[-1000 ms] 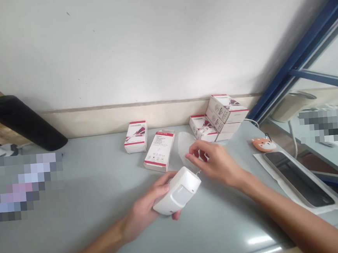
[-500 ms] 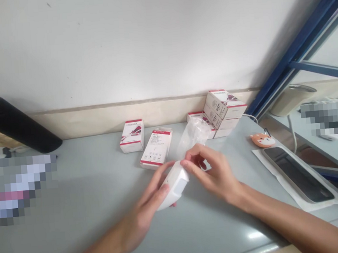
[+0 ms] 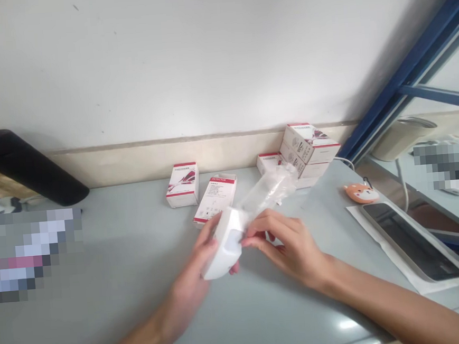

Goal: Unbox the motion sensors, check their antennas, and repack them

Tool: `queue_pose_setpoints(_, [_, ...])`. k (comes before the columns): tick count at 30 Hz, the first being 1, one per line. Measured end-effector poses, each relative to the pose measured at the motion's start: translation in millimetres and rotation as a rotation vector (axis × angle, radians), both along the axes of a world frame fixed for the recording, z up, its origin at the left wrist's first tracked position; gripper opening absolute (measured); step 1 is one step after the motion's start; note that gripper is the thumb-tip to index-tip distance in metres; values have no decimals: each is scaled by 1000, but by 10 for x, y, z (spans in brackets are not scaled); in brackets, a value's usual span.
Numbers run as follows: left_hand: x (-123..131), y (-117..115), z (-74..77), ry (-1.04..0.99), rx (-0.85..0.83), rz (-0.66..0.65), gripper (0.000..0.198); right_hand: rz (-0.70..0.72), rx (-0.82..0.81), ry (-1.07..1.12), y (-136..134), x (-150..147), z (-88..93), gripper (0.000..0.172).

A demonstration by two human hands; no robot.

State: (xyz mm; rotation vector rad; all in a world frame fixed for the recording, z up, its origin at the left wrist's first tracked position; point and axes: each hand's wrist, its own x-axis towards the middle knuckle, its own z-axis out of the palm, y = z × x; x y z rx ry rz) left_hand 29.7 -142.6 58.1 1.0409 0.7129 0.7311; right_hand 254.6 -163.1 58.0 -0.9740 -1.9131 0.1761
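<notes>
My left hand [image 3: 198, 278] grips a white plastic detector [image 3: 225, 244] just above the grey table [image 3: 104, 298], fingers wrapped round its left side. A clear plastic bag [image 3: 269, 193] stretches up and to the right from the detector's upper end. My right hand [image 3: 288, 244] pinches the bag's open edge against the detector, with thumb and forefinger closed on the film. The bag's mouth sits over the top of the detector; how far it covers the body I cannot tell.
Behind the hands lie two red-and-white boxes [image 3: 183, 184] [image 3: 214, 198] and a stack of similar boxes [image 3: 309, 147] by the wall. On the right are an orange animal-shaped charm [image 3: 360, 193] and a dark phone on white paper [image 3: 412, 242]. A black object [image 3: 30, 166] juts in at left.
My right hand lifted the clear bag from the table and brought its mouth to the detector's top. My left hand tilted the detector more upright and shifted it slightly left.
</notes>
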Motion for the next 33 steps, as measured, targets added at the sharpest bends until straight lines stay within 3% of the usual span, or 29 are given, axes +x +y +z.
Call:
queue_pose_setpoints(3, [-9, 23, 39, 23, 68, 21, 51, 35, -65, 9, -5, -16, -1, 5])
queue_pose_setpoints(8, [1, -75, 94, 309, 336, 92, 58, -27, -145, 121, -18, -7, -8, 8])
queue_pose_setpoints(12, [20, -118, 97, 484, 452, 59, 60, -35, -143, 149, -17, 7, -13, 8])
queue_pose_setpoints(18, [-26, -65, 35, 492, 404, 8, 64, 33, -78, 39, -27, -9, -47, 5])
queue_pose_setpoints(26, [-1, -4, -19, 206, 162, 55, 61, 104, -118, -1, -28, -14, 2, 4])
queue_pose_setpoints(33, [53, -105, 135, 298, 287, 129, 51, -1, -231, 100, -39, -27, -80, 16])
